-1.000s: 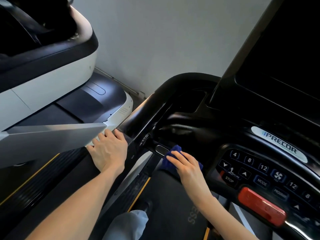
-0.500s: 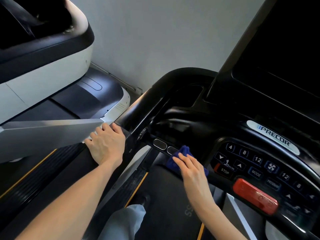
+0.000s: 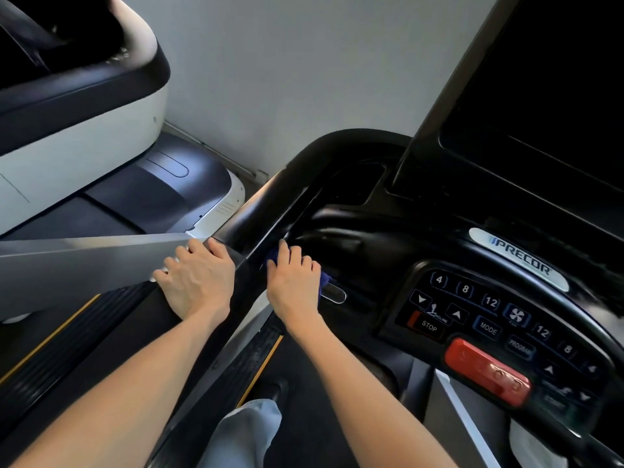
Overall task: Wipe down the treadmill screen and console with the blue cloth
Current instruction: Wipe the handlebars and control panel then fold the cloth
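The black treadmill console (image 3: 388,251) fills the right half, with its dark screen (image 3: 540,96) above and a keypad (image 3: 489,319) with a red stop bar (image 3: 486,371) below. My right hand (image 3: 293,285) presses the blue cloth (image 3: 325,278) onto the console's left end, by the side handrail (image 3: 270,204). The hand covers most of the cloth; only small blue edges show. One silver grip sensor (image 3: 334,293) shows just right of the hand. My left hand (image 3: 196,278) rests flat on the left side rail, fingers relaxed.
A second, white and black treadmill (image 3: 84,136) stands close on the left. A grey wall (image 3: 304,79) is behind both. My leg in light jeans (image 3: 243,434) is on the dark belt (image 3: 304,417) below.
My right hand slid the cloth left along the console's lower bar, from beside the keypad to the corner at the handrail. My left hand stayed on the rail.
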Available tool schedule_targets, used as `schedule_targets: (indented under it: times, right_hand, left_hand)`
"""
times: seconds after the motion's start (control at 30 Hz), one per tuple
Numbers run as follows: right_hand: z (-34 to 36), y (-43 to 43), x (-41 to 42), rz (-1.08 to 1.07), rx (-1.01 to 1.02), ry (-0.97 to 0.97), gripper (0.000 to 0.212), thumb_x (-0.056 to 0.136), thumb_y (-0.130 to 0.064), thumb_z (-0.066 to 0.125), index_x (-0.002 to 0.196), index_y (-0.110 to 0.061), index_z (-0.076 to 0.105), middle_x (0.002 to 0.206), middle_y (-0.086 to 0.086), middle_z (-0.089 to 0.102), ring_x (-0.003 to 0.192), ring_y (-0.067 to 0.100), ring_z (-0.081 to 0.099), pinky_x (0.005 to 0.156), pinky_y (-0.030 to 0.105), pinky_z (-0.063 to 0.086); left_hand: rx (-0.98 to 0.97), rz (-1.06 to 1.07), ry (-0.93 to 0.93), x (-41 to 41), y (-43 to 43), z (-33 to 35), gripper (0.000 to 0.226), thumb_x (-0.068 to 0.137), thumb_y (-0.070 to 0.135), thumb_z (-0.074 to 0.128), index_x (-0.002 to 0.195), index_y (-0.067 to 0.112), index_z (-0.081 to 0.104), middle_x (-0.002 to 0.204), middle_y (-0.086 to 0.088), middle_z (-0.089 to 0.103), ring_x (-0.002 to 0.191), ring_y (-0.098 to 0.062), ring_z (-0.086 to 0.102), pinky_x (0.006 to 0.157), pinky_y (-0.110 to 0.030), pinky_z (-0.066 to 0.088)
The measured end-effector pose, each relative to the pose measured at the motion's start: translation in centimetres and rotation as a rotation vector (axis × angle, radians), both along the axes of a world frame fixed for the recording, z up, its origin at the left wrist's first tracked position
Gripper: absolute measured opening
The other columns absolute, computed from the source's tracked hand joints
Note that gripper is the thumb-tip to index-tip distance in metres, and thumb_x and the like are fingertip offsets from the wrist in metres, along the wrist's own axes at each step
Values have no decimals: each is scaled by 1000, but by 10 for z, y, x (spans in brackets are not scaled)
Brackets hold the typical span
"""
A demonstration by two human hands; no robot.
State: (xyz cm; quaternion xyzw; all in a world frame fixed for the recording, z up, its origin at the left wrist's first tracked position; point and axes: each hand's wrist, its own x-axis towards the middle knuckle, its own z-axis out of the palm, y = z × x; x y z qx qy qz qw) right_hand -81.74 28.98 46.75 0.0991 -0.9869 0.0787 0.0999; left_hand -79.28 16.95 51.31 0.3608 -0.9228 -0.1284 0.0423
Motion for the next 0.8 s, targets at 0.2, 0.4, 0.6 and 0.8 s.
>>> schedule_targets:
  times: [0.2, 0.4, 0.6, 0.8]
  right_hand:
    - [9, 71, 11, -14, 75, 111, 36, 92, -36, 33, 92, -18, 64, 74, 1, 63, 60, 24, 62, 50, 30, 43]
    - [14, 66, 4, -163, 63, 137, 39, 91, -32, 33, 68, -15, 59, 53, 3, 58, 41, 26, 55, 40, 26, 34]
    - [18, -2, -7, -112, -5, -110, 35, 92, -37, 36, 80, -14, 61, 64, 4, 60, 50, 26, 56, 48, 29, 37]
    - [28, 64, 4, -122, 16, -169, 39, 100, -44, 25, 96, -15, 51, 87, 2, 66, 81, 27, 64, 57, 31, 32]
  left_hand:
    - [-16, -9, 4, 0, 1, 2, 52, 98, 34, 24, 106, -3, 60, 105, -25, 63, 95, -42, 57, 85, -49, 38]
    - [-14, -4, 22, -1, 1, 0, 50, 98, 33, 25, 106, -3, 59, 105, -25, 63, 94, -42, 57, 83, -47, 38]
    - [-23, -11, 5, 0, 1, -1, 51, 98, 34, 24, 107, -3, 59, 104, -24, 64, 93, -41, 58, 83, -47, 39]
    - [-5, -4, 6, 0, 0, 0, 50, 98, 34, 25, 106, -2, 59, 104, -23, 64, 94, -41, 57, 83, -47, 38]
